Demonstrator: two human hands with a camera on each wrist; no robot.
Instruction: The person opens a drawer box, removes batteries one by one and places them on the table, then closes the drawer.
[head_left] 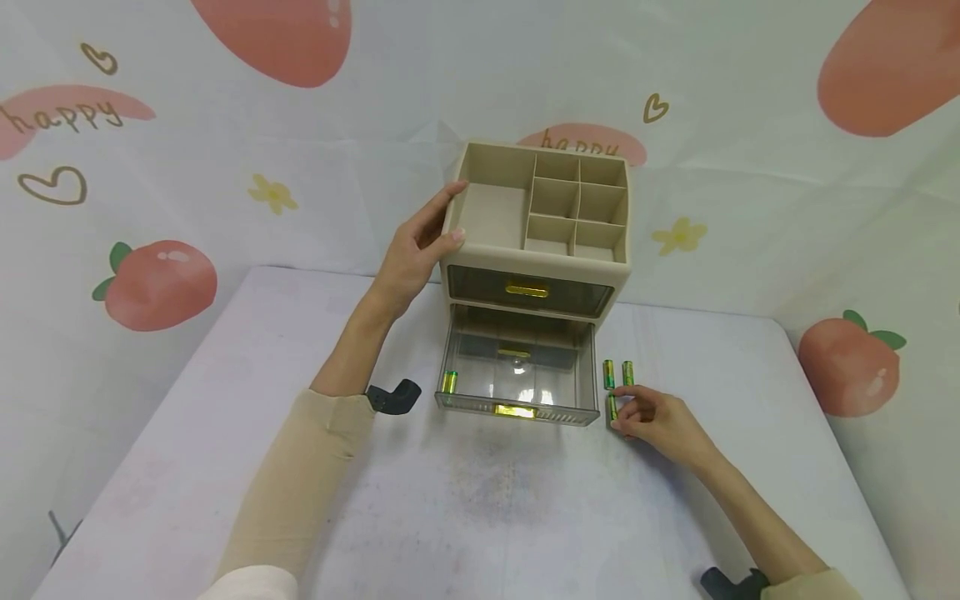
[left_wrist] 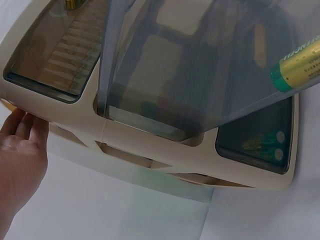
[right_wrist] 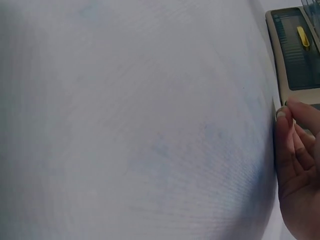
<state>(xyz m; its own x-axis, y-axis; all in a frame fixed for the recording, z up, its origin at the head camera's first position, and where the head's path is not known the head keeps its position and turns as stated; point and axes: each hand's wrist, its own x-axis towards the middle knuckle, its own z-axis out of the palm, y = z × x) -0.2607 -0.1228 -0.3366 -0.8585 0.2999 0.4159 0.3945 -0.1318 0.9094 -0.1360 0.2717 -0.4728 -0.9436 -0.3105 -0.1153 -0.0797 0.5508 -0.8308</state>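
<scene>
- Head view: the right hand (head_left: pixel 660 421) pinches the nearest green-and-gold battery (head_left: pixel 612 407) between thumb and finger, just right of the pulled-out clear drawer (head_left: pixel 555 416).
- Two more batteries, one on the left (head_left: pixel 608 374) and one on the right (head_left: pixel 627 373), stand or lie just beyond that hand on the white table (head_left: pixel 480 517); I cannot tell which.
- The left hand (head_left: pixel 408 254) grips the beige organizer (head_left: pixel 536 260) at its upper left edge, thumb on the near side.
- Another battery (head_left: pixel 449 382) is at the drawer's near left corner.
</scene>
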